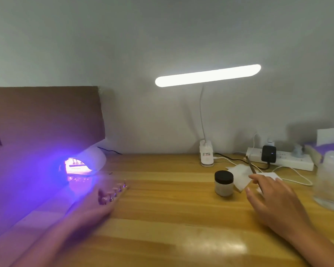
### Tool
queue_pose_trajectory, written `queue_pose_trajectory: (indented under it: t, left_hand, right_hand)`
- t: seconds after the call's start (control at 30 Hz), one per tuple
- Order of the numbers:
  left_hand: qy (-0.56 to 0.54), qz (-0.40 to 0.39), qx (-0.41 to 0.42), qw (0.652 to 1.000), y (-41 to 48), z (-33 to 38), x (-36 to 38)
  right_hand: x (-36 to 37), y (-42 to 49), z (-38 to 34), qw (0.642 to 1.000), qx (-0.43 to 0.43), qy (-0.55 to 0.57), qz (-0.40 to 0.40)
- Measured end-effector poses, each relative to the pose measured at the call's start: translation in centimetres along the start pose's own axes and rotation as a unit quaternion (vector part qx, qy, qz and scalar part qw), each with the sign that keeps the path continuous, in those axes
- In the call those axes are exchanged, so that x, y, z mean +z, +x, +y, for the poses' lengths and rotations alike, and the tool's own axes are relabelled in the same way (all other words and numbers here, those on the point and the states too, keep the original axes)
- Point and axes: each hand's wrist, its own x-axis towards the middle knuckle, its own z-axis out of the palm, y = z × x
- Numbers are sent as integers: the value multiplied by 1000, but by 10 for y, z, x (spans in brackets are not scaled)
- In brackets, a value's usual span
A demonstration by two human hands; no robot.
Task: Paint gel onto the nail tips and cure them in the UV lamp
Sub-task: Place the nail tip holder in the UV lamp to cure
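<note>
Nail tips held just outside the glowing lamp, brush in the other hand

At nine o'clock the white domed UV lamp [94, 160] glows violet. At its four o'clock the left hand [96, 208] (blurred) grips the near end of a slim strip of mounted nail tips [114, 191] over the wooden bench [162, 218]. The strip is probably light, stiff and tacky, so hold its bare end only. At three o'clock, past a black-lidded jar [224, 183], the right hand [270, 201] pinches a thin brush [251, 167].

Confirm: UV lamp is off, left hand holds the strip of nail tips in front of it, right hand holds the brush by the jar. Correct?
No: the UV lamp is on, glowing purple in the head view. The rest is right: left hand holds the strip of nail tips in front of it, right hand holds the brush by the jar.
</note>
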Motion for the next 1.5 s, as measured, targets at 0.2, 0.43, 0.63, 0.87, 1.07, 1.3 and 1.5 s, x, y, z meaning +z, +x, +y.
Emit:
queue_pose_trajectory:
  t: [0.2,0.43,0.63,0.87,1.07,1.3,1.5]
  left_hand:
    - [0,-230,160,960,-29,70,58]
    - [-61,-265,249,929,-34,156,142]
    - [-130,-228,258,930,-29,159,169]
    - [-207,-177,214,938,-17,156,173]
    - [-131,-244,206,939,-2,162,168]
    - [-39,-170,256,951,-1,165,177]
    - [-26,-126,269,955,-2,166,184]
  right_hand:
    - [-8,-4,0,996,-43,63,56]
    - [-10,-5,9,989,-56,110,82]
    - [1,7,19,991,-27,116,53]
    - [6,11,22,983,-7,176,46]
    - [-1,3,8,989,-106,97,-25]
    - [1,4,8,989,-123,64,-44]
    - [1,2,7,990,-119,55,-45]
